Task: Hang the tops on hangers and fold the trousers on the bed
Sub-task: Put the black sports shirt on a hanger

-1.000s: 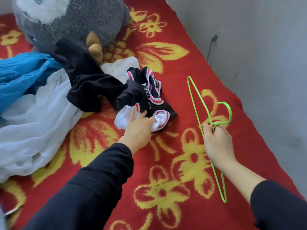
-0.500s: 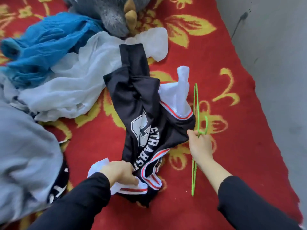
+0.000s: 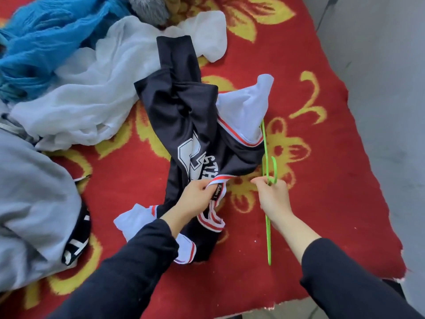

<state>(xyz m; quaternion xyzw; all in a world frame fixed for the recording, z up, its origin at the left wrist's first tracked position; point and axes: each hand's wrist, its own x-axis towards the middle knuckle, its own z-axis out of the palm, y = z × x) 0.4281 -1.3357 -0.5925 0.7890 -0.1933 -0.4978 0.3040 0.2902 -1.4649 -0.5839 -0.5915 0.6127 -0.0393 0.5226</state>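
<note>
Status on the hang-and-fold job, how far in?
Done: nothing shows hung or folded. In hand: left hand pinches the black jersey at its collar; right hand grips the green hanger, not yet inside the jersey. Left: white garment, blue garment and grey garment lie crumpled on the bed.

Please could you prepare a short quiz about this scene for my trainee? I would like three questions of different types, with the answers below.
1. True or false: the right hand holds the green hanger.
2. What does the left hand pinch? A a sock; B the striped neck trim of the black jersey; C a pillow.
3. Fill in: the garment lying between the blue cloth and the jersey is ___ in colour.
Key: 1 true; 2 B; 3 white.
</note>
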